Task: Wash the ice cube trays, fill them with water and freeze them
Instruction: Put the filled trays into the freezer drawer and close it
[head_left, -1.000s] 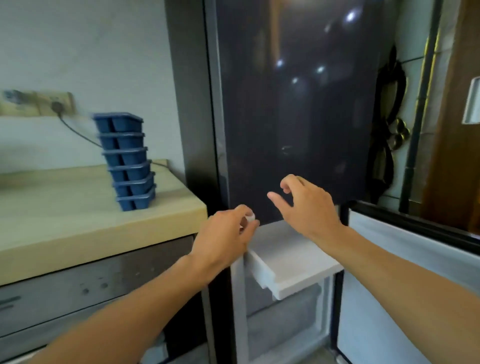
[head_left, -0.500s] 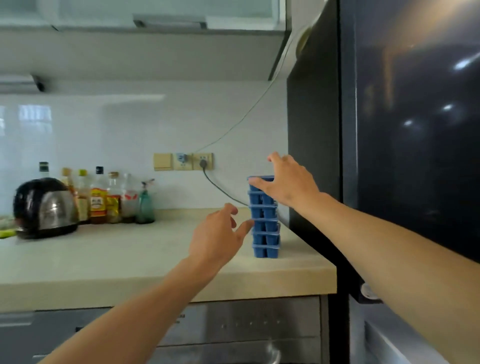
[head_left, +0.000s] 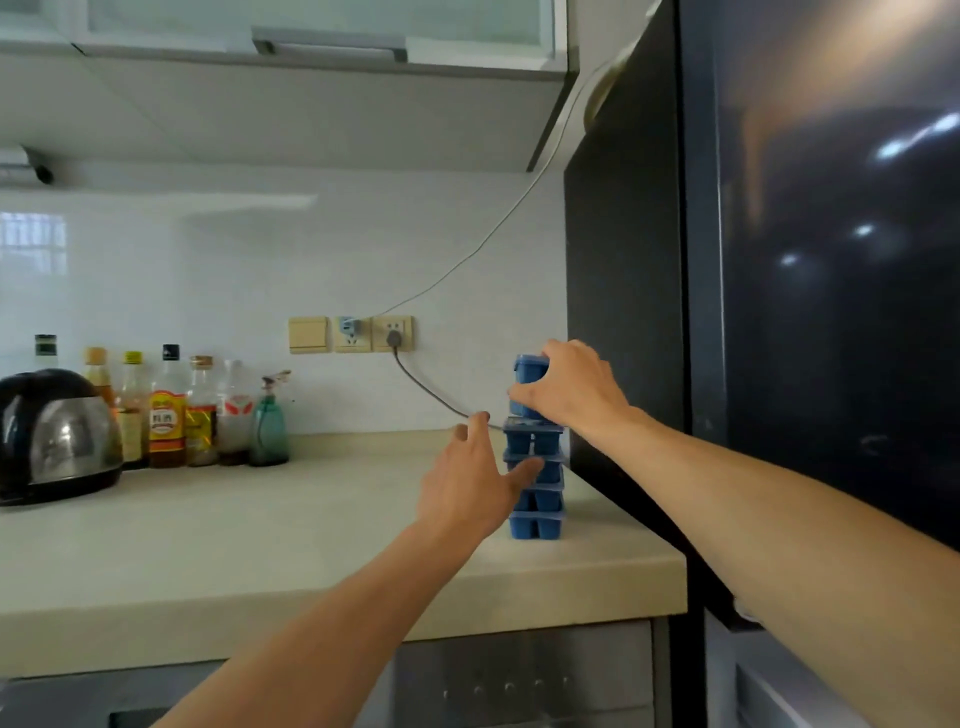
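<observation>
The pale beige stone countertop has its front edge nearest, with bare surface running left. Over it the left hand is spread open and holds nothing, its thumb across the middle of the stack of blue plastic ice cube trays; contact cannot be told. The stack stands at the counter's right end, just beside the glossy black fridge. The right hand curls its fingers round the topmost blue tray. Farther left by the wall stand a black-and-steel kettle and a row of condiment bottles; a grey cable hangs behind the stack.
</observation>
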